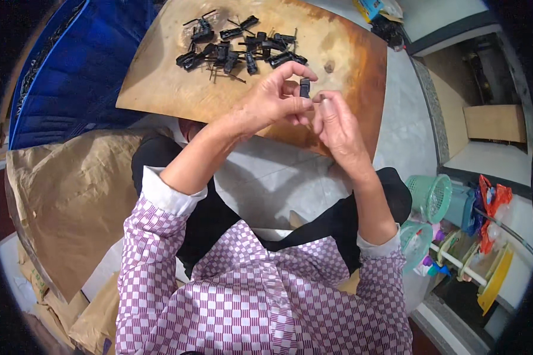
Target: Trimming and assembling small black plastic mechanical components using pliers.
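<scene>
My left hand (275, 100) holds a small black plastic part (305, 87) upright between thumb and fingers, above the near edge of the wooden board. Close beside it, my right hand (339, 125) is closed in a pinch, its thumb and forefinger tips almost touching the part. Whatever the right fingertips grip is too small to make out. Beyond both hands, a loose pile of similar black plastic parts (222, 52) lies on the board (154, 77), with thin dark strips sticking out among them.
A blue sack or sheet (95, 65) stands left of the board, with brown wrapping paper (71, 201) below it. On the right are green baskets (437, 198), a red plastic bag (494, 207) and a cardboard box (494, 123). My knees are under the board's near side.
</scene>
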`<state>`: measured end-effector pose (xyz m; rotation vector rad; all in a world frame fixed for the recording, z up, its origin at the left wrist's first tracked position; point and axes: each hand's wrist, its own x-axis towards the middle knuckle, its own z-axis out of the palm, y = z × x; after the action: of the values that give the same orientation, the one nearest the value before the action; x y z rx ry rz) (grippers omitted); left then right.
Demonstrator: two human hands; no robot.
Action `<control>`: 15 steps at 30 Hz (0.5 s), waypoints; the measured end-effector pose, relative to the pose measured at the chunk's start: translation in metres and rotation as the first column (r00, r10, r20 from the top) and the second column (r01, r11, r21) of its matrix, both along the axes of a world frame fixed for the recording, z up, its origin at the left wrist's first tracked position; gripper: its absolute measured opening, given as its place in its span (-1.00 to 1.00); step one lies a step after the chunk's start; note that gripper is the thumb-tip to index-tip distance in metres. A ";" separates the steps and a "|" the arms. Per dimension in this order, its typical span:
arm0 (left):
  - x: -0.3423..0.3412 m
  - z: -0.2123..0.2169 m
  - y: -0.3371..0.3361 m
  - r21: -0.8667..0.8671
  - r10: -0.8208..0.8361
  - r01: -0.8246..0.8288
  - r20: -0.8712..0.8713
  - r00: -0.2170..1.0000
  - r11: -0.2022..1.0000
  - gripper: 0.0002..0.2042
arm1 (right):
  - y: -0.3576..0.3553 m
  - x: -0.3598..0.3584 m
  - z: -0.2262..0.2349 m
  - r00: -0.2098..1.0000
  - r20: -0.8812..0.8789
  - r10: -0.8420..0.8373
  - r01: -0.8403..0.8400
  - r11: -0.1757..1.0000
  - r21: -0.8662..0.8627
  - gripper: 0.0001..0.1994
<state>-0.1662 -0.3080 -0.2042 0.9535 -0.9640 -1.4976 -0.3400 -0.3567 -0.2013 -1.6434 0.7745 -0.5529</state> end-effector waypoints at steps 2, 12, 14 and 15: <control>-0.004 -0.001 0.001 -0.030 0.045 -0.042 0.132 0.990 0.999 -0.72 | 0.001 0.001 0.001 1.000 -0.014 -0.005 0.005 1.000 0.013 -0.77; -0.012 -0.018 -0.006 -0.202 0.178 -0.093 0.456 0.872 0.975 -0.74 | 0.002 0.000 -0.005 0.996 -0.084 0.025 -0.027 0.999 -0.026 -0.78; -0.015 -0.014 -0.006 -0.247 0.214 -0.087 0.551 0.806 0.965 -0.74 | 0.002 -0.001 -0.009 0.995 -0.098 0.024 -0.027 0.999 -0.030 -0.79; -0.015 -0.016 -0.006 -0.245 0.210 -0.085 0.551 0.807 0.966 -0.74 | 0.001 -0.001 -0.012 0.994 -0.109 0.029 -0.033 0.999 -0.040 -0.79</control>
<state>-0.1814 -0.3141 -0.2201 1.3276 -1.4104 -0.9532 -0.3406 -0.3557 -0.2128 -1.7326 0.8203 -0.4637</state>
